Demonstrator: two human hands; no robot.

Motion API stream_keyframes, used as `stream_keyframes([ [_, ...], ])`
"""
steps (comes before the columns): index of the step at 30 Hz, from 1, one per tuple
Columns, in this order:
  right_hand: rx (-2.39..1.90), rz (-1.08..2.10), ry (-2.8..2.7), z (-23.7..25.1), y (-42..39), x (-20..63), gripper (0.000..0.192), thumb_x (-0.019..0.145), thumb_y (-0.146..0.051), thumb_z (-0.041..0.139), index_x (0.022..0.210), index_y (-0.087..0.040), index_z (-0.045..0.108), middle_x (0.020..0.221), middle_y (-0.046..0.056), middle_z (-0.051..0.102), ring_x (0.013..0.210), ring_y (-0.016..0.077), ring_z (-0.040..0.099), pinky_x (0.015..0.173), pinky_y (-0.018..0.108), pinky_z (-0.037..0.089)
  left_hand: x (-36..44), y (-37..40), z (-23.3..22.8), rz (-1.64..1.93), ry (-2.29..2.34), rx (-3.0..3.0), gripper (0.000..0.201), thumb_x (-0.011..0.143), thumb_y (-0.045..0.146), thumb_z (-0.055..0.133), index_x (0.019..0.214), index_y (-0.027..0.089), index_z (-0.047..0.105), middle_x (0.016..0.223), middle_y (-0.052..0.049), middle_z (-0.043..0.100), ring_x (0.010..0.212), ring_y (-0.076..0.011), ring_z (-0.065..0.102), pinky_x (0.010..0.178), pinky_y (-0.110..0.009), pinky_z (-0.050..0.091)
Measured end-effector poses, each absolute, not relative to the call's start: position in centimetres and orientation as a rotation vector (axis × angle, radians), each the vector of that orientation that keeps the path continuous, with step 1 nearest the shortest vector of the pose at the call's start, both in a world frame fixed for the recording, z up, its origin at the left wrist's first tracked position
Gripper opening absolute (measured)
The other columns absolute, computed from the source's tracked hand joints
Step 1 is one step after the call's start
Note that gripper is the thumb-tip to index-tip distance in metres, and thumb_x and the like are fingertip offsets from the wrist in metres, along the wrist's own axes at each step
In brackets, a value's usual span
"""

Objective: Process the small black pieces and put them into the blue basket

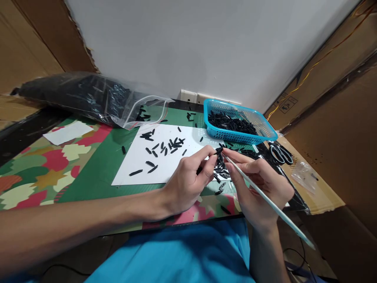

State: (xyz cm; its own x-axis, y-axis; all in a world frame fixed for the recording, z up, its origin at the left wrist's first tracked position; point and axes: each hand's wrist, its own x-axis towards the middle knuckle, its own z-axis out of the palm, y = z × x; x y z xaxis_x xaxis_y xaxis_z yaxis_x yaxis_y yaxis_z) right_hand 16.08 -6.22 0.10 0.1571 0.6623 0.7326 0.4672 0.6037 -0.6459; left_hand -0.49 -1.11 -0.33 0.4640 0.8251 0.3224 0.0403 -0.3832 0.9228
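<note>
Even, bright overhead lighting; soft shadows under the hands. Mild glare on the plastic bag. Centre sharp; wide-angle distortion bends the edges, where the forearms blur slightly.

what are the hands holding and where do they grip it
The left hand pinches a small black oblong piece at its near end with its fingertips. The right hand holds a thin white stick near its front tip, like a pen.
</note>
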Motion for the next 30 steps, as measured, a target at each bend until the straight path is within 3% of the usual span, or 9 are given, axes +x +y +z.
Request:
stream_keyframes([
  [16,-1.127,0.153,-1.592,1.0,-7.2,15.5,0.017,0.099,-0.011,0.071,0.090,-0.024,0.067,0.117,0.006,0.085,0.106,0.0230,0.084,0.081,0.029,0.069,-0.7,-1.0,-0.8,1.025,0.784,1.987,0.024,0.111,0.035,0.044,0.094,0.021,0.053,0.066,0.008,0.039,0.056,-0.0093,0.036,0.057,-0.026,0.030],
  [24,-1.073,-0.237,-1.760,-0.1,-6.3,14.7,0.025,0.098,0.002,0.060,0.095,-0.023,0.063,0.129,0.013,0.081,0.111,0.0213,0.082,0.092,0.026,0.066,-0.5,-0.6,-0.5,1.039,0.806,1.882,0.033,0.112,0.043,0.046,0.092,0.020,0.057,0.067,0.006,0.046,0.059,-0.0106,0.043,0.059,-0.025,0.036],
  [30,-1.142,-0.366,-1.709,-0.9,-5.8,14.7,0.020,0.101,-0.004,0.062,0.095,-0.023,0.062,0.130,0.015,0.080,0.107,0.0218,0.083,0.088,0.026,0.065,-0.3,-0.5,0.0,1.017,0.795,1.774,0.036,0.110,0.048,0.049,0.089,0.020,0.058,0.063,0.007,0.048,0.057,-0.0105,0.045,0.056,-0.025,0.036],
])
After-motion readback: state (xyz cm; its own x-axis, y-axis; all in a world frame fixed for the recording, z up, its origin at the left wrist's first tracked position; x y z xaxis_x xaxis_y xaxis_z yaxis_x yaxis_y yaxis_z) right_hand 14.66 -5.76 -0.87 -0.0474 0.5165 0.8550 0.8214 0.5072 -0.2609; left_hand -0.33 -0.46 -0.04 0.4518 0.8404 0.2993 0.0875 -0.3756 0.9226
